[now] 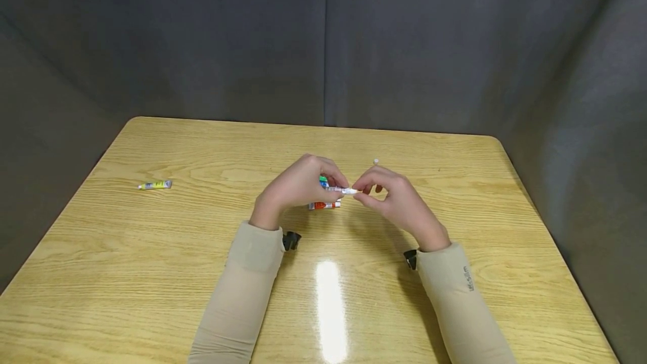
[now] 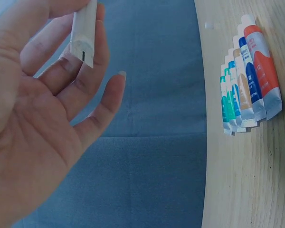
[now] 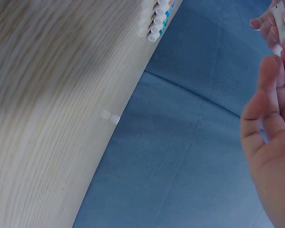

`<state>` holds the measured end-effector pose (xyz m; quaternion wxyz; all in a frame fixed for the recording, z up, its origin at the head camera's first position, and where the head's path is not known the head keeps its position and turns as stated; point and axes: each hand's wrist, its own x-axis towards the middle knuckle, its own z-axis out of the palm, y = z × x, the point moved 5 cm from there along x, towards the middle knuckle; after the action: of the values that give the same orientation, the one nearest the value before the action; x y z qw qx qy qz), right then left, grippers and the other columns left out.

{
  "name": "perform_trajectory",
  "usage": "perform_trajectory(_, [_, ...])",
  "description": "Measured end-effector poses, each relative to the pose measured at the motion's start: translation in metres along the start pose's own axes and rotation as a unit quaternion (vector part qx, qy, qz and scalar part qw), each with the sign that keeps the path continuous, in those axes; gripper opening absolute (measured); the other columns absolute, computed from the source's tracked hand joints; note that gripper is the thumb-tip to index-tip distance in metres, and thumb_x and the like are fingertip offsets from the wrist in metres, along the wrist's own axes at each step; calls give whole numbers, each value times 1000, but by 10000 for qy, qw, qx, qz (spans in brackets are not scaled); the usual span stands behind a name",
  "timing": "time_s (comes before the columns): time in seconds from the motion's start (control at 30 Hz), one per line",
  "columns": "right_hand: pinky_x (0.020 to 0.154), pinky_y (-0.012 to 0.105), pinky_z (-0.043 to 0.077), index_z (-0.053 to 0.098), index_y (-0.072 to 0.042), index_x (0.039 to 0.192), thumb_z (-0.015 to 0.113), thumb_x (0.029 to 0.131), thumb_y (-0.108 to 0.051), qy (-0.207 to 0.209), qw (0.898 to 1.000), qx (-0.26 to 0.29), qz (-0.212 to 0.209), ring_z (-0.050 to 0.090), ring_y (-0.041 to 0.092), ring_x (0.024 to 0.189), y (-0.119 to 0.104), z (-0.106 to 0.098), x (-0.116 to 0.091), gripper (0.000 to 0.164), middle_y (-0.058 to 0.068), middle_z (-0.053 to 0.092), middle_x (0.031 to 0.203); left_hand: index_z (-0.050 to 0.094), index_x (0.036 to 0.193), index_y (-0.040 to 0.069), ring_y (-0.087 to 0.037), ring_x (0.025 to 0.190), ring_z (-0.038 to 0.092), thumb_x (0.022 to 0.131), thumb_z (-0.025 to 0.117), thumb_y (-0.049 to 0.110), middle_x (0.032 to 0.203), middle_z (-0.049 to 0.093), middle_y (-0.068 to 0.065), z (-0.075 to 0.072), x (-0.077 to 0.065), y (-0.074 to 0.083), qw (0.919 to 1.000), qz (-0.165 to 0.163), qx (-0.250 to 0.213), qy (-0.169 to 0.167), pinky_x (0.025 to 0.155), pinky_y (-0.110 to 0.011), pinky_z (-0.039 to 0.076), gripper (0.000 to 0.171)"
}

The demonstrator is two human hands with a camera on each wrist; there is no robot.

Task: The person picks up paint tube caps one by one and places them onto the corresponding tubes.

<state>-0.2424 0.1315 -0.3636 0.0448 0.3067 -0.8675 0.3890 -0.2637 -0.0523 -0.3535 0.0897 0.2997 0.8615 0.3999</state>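
Observation:
A white paint tube [image 2: 85, 33] is held up above the table between the two hands. My left hand [image 1: 298, 184] pinches its body between thumb and fingers, the flat crimped end showing in the left wrist view. At the tube's other end my right hand [image 1: 399, 201] pinches the tip with thumb and forefinger; the fingers hide whatever is there. Under and behind the left hand lies a row of several paint tubes, with a red tube [image 2: 263, 61] nearest, then a dark blue tube [image 2: 251, 71], a tan tube [image 2: 243, 85] and green ones.
A yellow paint tube [image 1: 155, 185] lies alone at the left of the wooden table [image 1: 202, 274]. Beyond the right hand stands a small white cap-like piece [image 1: 376, 160]. Dark grey curtains [image 1: 323, 44] surround the table's far side and flanks.

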Motion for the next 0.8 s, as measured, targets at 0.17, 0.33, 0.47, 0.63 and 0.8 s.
perform_trajectory(0.17, [81,43,53,77,-14,99,76,95,-14,64,9999,-87,-67,60,9,85,-2,0,0,5,-4,69,92,82,96,16,-14,84,66,91,78,14,96,74,3,1,1,1,9999,116,70,47,75,-27,57,7])
perform_trajectory(0.33, [81,43,54,76,-12,101,74,96,-16,80,9997,-228,-68,61,10,84,-2,0,0,6,-1,70,92,82,96,16,-16,83,66,91,78,14,97,75,3,2,2,4,9991,262,295,139,76,-27,57,6])
perform_trajectory(0.47, [79,42,54,76,-10,101,72,98,-17,41,9996,-289,8,60,12,84,1,0,0,8,1,69,91,82,96,15,-14,82,66,90,79,12,98,75,2,4,3,8,9975,429,498,240,77,-26,57,7])
perform_trajectory(0.63, [75,38,52,76,-9,99,69,100,-17,-35,9995,-243,183,57,12,81,7,0,-1,10,1,68,88,82,95,13,-9,81,66,88,79,7,96,75,2,7,6,12,9943,620,777,387,77,-23,57,9])
perform_trajectory(0.8, [72,28,49,76,-10,98,68,101,-18,-112,9992,-166,339,56,14,80,12,0,-2,11,1,67,87,82,93,12,-8,78,66,86,78,2,94,76,3,10,8,13,9910,770,963,524,74,-22,56,13])
